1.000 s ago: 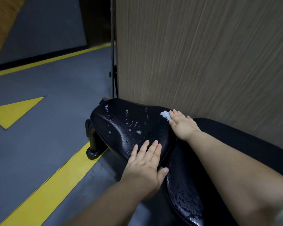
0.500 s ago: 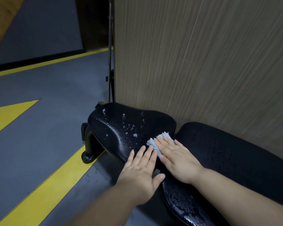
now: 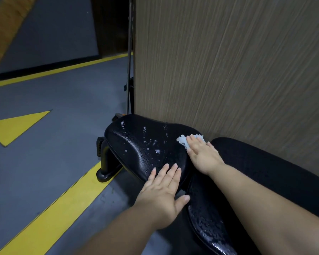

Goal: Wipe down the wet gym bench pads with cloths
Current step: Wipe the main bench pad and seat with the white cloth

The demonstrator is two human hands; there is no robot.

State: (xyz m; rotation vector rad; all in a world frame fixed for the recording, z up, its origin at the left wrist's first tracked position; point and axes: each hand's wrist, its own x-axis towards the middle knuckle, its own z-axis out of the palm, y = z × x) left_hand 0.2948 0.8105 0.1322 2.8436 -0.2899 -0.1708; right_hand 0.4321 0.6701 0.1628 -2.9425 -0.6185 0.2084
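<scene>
A black bench seat pad (image 3: 136,142) lies in the middle of the view, beaded with water drops and white foam flecks. My right hand (image 3: 203,155) presses a small pale blue cloth (image 3: 182,141) flat onto the pad's far right part, fingers straight over it. My left hand (image 3: 162,192) rests flat on the pad's near edge, fingers spread. A longer black pad (image 3: 208,223) runs toward me at the lower right, wet along its left side.
A wood-grain wall panel (image 3: 228,70) stands right behind the pads. The bench's black foot (image 3: 105,168) sits on the grey floor beside a yellow stripe (image 3: 50,214). A yellow triangle (image 3: 13,126) marks the floor at left. A thin dark pole (image 3: 129,70) runs along the panel's edge.
My right hand has slid the cloth from the pad's near middle back up to its far right side. The left hand stays on the near edge.
</scene>
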